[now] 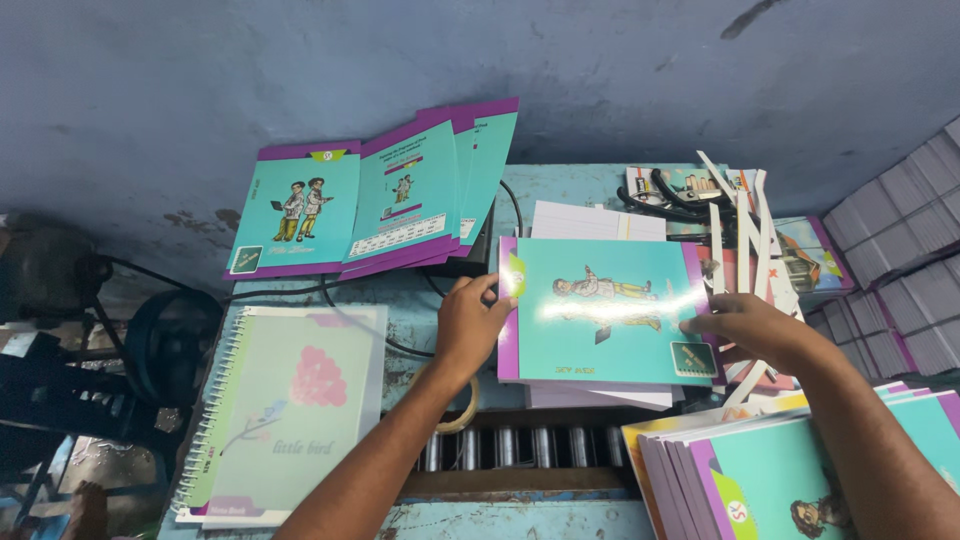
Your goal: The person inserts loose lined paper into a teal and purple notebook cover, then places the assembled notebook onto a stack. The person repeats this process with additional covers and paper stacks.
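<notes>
Holding: the left hand (470, 325) was at the left, purple edge of a teal cover (600, 320) with its fingers bent onto that edge. Whether the thumb pinched from below could not be told.
Pressing: the right hand (750, 330) lay palm down and spread out, fingertips resting on the cover's right edge and gripping nothing.
Cover's place: it lay flat and glossy, face up, on top of a pile of white pages (600, 398) near the middle of the table (420, 310). A row of metal rollers (520, 447) sat in a slot just in front of the pile.
Step in hand: judging by both hands at opposite edges, the cover was being squared up on the pile, not carried off.
What further handling called for: probably even pressure from both sides, since a glossy sheet looked likely to slide off line with the pages beneath.
Behind: ruled sheets (595, 222) showed just past the cover, and more teal covers (400, 195) leaned fanned against the blue wall.
Left side: a spiral notebook (280, 415) with a pale green front lay well apart from the hands, with a black cable (350, 320) running beside it.
Right side: loose white strips (745, 230) stood near the right hand, and a stack of finished notebooks (760, 470) lay below that forearm.
</notes>
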{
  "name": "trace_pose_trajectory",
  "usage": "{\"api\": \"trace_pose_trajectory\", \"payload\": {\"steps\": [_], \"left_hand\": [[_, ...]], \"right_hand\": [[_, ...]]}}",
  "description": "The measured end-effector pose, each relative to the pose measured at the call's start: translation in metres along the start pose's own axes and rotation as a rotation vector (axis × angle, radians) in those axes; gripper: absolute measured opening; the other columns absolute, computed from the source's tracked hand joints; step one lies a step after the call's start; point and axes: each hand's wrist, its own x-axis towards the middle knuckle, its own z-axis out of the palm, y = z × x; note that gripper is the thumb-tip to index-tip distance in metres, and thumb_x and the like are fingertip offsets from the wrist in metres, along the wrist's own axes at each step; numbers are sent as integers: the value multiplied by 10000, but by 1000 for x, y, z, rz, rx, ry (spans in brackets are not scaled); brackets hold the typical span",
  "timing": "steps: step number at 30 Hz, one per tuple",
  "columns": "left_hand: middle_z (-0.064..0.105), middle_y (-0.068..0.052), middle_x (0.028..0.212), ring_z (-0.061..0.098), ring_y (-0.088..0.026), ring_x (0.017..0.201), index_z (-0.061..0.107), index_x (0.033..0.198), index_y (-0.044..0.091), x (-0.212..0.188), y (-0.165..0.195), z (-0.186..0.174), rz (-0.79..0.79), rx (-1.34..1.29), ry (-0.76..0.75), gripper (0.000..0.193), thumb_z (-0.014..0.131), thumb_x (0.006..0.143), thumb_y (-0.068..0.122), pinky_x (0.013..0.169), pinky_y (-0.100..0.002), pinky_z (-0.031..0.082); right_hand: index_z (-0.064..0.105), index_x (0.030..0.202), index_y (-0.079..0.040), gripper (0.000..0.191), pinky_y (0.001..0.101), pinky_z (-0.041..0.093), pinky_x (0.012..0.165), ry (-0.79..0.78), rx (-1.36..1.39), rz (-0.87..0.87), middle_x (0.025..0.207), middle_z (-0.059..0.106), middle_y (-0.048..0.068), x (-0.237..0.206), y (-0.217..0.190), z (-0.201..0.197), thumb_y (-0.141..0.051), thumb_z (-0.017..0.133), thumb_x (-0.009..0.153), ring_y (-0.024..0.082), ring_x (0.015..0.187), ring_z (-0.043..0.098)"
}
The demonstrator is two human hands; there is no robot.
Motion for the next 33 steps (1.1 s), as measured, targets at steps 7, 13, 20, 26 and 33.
{"api": "trace_pose_trajectory", "payload": {"steps": [7,13,20,26,33], "left_hand": [[661,-68,1008,671,-206,842,736,1031,79,-5,4,-37,136,-2,171,149,682,896,111,755,-365,564],[614,-235,1284,522,-412,1235,612,1210,-56,25,-32,-78,411,495,372,501,572,710,-66,1062,-518,410],[595,-216,1386,524,-357,1320,606,1320,-14,45,-79,-77,343,679,100,548,620,772,-2,1060,-578,356],[732,-114,1127,655,-316,1081,726,1132,48,33,-67,-68,402,536,206,287,644,858,38,950,-463,459],[729,-72,1024,662,-263,1005,732,1091,61,30,-13,-78,581,556,314,211,666,892,36,973,-451,423]], "right_hand": [[583,1364,41,722,497,562,1019,2,-35,0,1296,673,268,-3,1,2,-400,717,808,356,1226,664],[588,1343,62,771,545,632,938,66,-86,2,1235,693,293,-6,-4,0,-458,746,796,387,1158,713],[747,1208,25,690,503,616,862,323,-571,17,983,772,259,-16,-32,-7,-564,732,847,378,964,773],[686,1317,-95,651,436,601,842,367,-548,-35,978,796,197,-58,-81,14,-531,702,834,297,906,791],[677,1283,-87,628,434,585,841,460,-614,-358,1160,738,147,-88,-140,47,-525,735,837,287,947,747]]}}
